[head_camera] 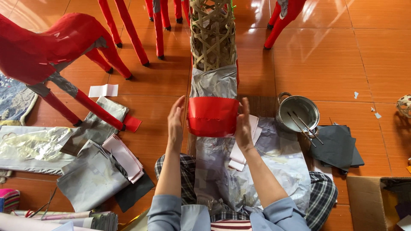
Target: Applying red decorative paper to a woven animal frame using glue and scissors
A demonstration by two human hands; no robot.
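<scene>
A long woven bamboo frame (212, 38) lies lengthwise in front of me, its near part wrapped in grey paper (214, 81). A band of glossy red paper (212, 116) is laid over it. My left hand (175, 119) is flat against the band's left side, fingers extended. My right hand (243, 126) presses the right side of the band. More grey paper (274, 162) covers my lap and checked trousers.
Red paper-covered animal figures (55, 47) stand at the left and back on the orange tile floor. A metal pot (298, 112) with sticks sits right, beside dark sheets (338, 147). Grey and white paper stacks (96, 171) lie left. A cardboard box (376, 205) is at bottom right.
</scene>
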